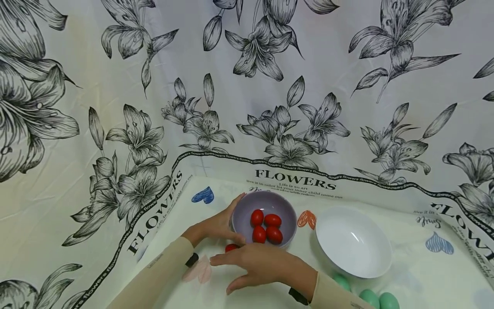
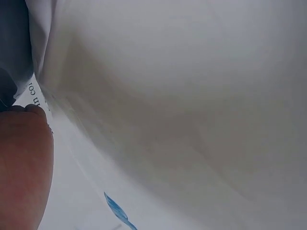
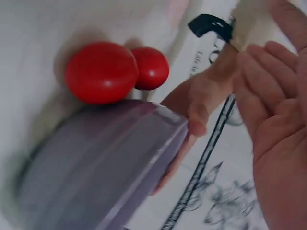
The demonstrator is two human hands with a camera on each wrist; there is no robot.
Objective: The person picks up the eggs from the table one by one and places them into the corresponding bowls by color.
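Note:
A purple bowl with several red eggs inside stands on the printed cloth. My left hand holds the bowl by its left side, thumb at the near rim and fingers reaching round the outside. Just in front of the bowl, my right hand is spread with straight fingers and holds nothing. Two more red eggs lie on the cloth against the bowl's outer wall in the right wrist view; the head view shows part of one egg between the hands. The left wrist view catches mostly cloth.
A white bowl stands to the right of the purple one. Several green eggs lie at its near side, by the right forearm. Behind the table surface hangs a white curtain-like cloth with black flower prints.

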